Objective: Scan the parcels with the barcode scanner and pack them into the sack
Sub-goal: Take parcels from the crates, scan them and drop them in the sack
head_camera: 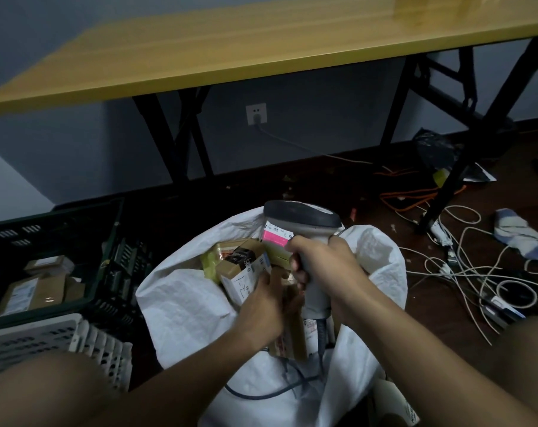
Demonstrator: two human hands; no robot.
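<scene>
2 hands over the mouth of the white woven plastic sack (181, 306), both busy. Right hand (323, 266) is wrapped round the grip of the grey pistol-shaped barcode scanner (304, 223), head pointing away toward the sack's far rim. Left hand (264, 300) has its fingers curled on a brown cardboard parcel (292, 331) that stands at the near lip of the sack, just beside the scanner handle; exact grip is partly hidden by the wrist. Risks, near first: the dark scanner cable (261, 394) loops across the sack's front wall right below the hands, so I'd expect it to snag on the parcel or get packed in under it. The parcel is being handled in the same tight gap as the scanner, so a knock could tip it out over the near lip. Sack is already piled high: a white-labelled box (246, 278), a pink-and-white labelled parcel (277, 237) and others sit at rim level, so another could roll off, and the soft rim could fold. Further left, the dark green plastic crate (101, 251) holds more brown parcels (30, 291), so capacity looks short. Loose white cords (465, 266) on the floor to the right are a trip hazard.
</scene>
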